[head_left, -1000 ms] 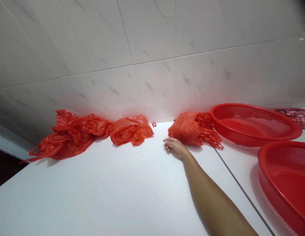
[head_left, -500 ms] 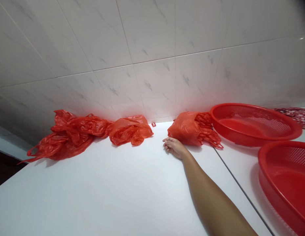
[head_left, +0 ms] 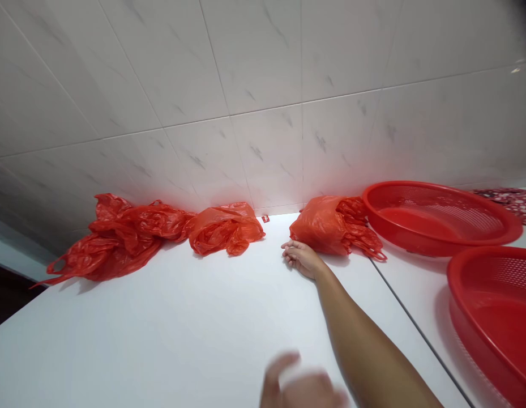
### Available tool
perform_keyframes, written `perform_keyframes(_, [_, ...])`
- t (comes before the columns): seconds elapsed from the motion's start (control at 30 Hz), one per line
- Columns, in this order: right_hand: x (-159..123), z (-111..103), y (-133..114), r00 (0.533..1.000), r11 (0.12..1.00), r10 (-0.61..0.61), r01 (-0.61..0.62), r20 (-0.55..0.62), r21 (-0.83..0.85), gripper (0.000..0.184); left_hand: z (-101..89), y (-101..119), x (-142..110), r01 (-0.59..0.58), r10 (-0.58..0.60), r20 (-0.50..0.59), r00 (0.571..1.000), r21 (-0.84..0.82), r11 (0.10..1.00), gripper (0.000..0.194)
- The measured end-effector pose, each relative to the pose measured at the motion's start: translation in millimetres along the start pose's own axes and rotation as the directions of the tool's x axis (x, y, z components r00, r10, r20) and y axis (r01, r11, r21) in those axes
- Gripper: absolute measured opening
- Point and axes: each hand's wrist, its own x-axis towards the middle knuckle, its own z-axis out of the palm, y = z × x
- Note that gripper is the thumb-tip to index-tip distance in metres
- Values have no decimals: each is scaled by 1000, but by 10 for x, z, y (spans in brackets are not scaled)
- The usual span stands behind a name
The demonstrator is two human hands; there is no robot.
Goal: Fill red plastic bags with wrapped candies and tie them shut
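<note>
Red plastic bag [head_left: 320, 224] on desk [head_left: 182, 340] against tiled wall [head_left: 266, 136]; right hand [head_left: 303, 260] just beside it.
The bag's long axis runs left to right along the wall, gathered end pointing right, towards the red colander [head_left: 419, 241]. Right fingers [head_left: 291, 250] loosely curled, nothing visible in their hold; contact with the bag unconfirmed. Left hand [head_left: 309, 391] blurred, cut off by the lower edge; its grasp cannot be determined.

A red basket [head_left: 415, 233] stands by the tiled wall [head_left: 263, 62], a second basket [head_left: 500, 334] in front, a patterned cloth [head_left: 515, 203] behind; a small red tag [head_left: 265, 219] lies leftward.
</note>
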Motion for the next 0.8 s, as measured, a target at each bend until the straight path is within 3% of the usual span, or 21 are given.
perform_keyframes(0.1, [3,2,7,1000,1000,-5,5,2,-4,29,-194,-271,622,-45,54,-116,992,79,996,43])
perform_keyframes(0.13, [7,2,8,1000,1000,-5,5,2,-5,29,-277,-411,833,-12,54,-220,974,188,982,46])
perform_keyframes(0.2, [17,0,10,1000,1000,-5,5,0,-10,29,-435,-724,1185,185,-64,-354,933,320,929,49])
perform_keyframes(0.27, [30,-1,14,1000,1000,-10,10,-3,-15,29,-537,-985,1391,306,-179,-368,912,322,896,50])
perform_keyframes(0.37, [57,9,33,1000,999,-29,29,-2,-35,30,-541,-1107,1425,264,-157,-328,931,313,912,40])
perform_keyframes(0.47, [104,39,78,997,995,-72,71,-13,-76,34,-443,-946,1290,110,-45,-230,972,278,954,17])
perform_keyframes(0.57, [174,69,130,977,976,-180,164,-111,-144,38,-365,-777,1204,-28,47,-107,993,170,985,2])
perform_keyframes(0.7, [207,80,136,902,914,-360,291,-236,-282,36,-364,-800,1249,-95,96,-45,994,21,995,17])
perform_keyframes(0.8, [132,96,109,907,876,-388,308,-164,-370,43,-396,-889,1279,-113,112,-26,993,-69,991,21])
